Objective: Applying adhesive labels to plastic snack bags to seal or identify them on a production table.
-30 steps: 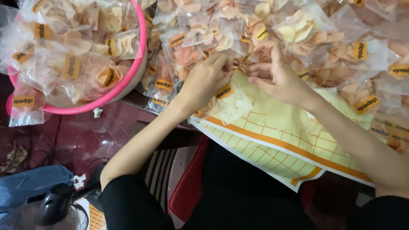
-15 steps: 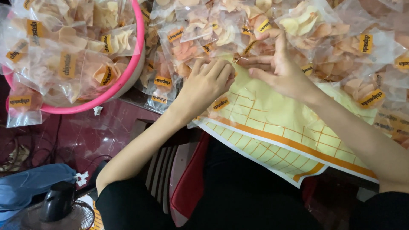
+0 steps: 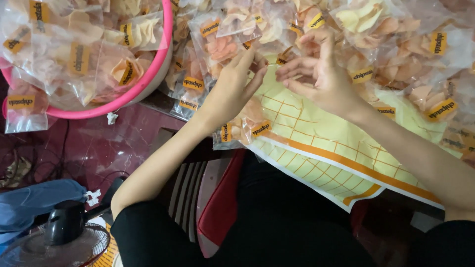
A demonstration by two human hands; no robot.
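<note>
Hands first: left hand (image 3: 236, 81) has its fingers curled loosely against the clear snack bags (image 3: 232, 34) at the edge of the pile, touching one but not clearly pinching it, so I can't tell if it's actually gripping. Right hand (image 3: 316, 74) is just beside it, fingers spread and half bent, open, fingertips at the same bags.

Around them it's pretty crowded. The bags, each with a small orange label, are heaped all along the top of the view, too many and too overlapped to count. One more bag (image 3: 242, 129) lies under the left wrist, on the near edge of the yellow sheet with orange grid lines (image 3: 316, 143), which covers the lap and runs under both hands. One pink basin (image 3: 148, 79) sits to the left, also stuffed with the same bags, a few spilling over its rim.

Lower left: one fan with a black motor housing (image 3: 64, 225), a blue cloth (image 3: 34, 200) beside it, cables on the dark reddish floor (image 3: 99, 148). A red cushion (image 3: 222, 207) shows next to the black trousers.
</note>
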